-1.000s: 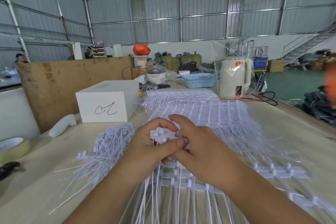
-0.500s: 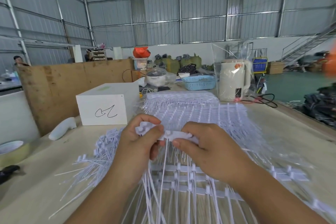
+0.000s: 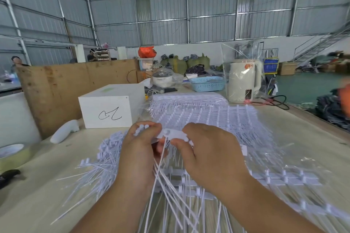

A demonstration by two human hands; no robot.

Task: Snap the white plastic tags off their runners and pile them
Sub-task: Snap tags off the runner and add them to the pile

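A strip of white tags [image 3: 173,134] is held above the tabletop [image 3: 312,149], pinched at one end by the left hand [image 3: 139,149] and at the other by the right hand [image 3: 206,155], each grip curled round it. Loose tags [image 3: 98,164] are piled left; uncut runners [image 3: 198,115] lie behind. Farther back, a blue basket [image 3: 208,83] holds contents too hidden to tell, and a clear bag [image 3: 242,58] encloses a cream kettle [image 3: 243,81].

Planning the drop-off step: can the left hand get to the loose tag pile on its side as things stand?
Probably yes. The pile of loose tags lies on the table just outboard of the left hand, with nothing standing between them. But that hand now pinches the runner strip together with the right hand, so it must let go first.
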